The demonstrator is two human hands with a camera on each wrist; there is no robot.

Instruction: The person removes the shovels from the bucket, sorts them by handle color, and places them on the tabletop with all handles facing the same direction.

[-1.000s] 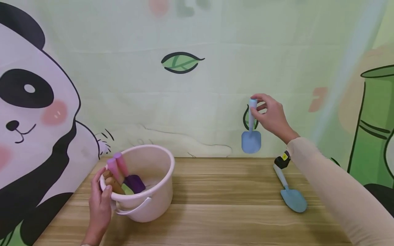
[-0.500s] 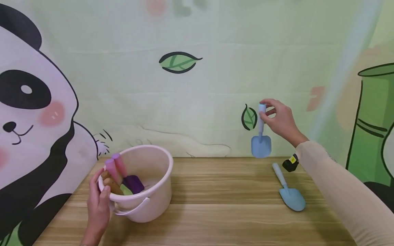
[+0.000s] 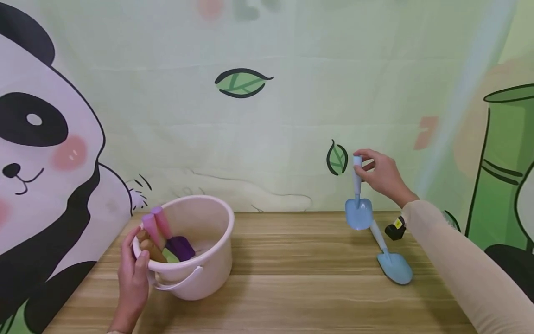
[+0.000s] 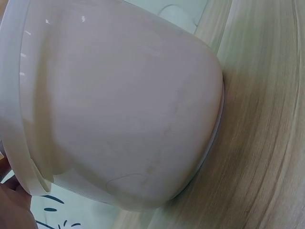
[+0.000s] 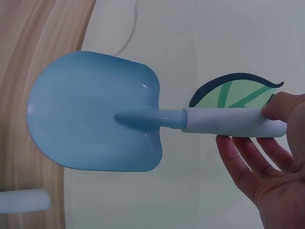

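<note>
My right hand [image 3: 384,176] pinches the pale handle of a small blue shovel [image 3: 359,214], which hangs blade down above the table's back part. In the right wrist view the thumb and fingers hold the handle of the shovel [image 5: 95,112] near its end. A second blue trowel [image 3: 395,268] lies on the table just below and to the right. On the left, my left hand [image 3: 133,283] grips the rim of a white bucket [image 3: 200,283]. Inside the bucket lean pink-handled tools [image 3: 151,228], brown handles [image 3: 153,251], and a purple blade [image 3: 181,248].
A black and yellow tape measure [image 3: 395,228] sits at the back right, beside my right sleeve. The wooden table [image 3: 292,297] meets a printed cloth backdrop [image 3: 283,106] with a panda at left.
The right hand has moved right and then down with the shovel, whose blade now hangs close to the trowel's handle in the picture. The left hand keeps its hold on the bucket.
</note>
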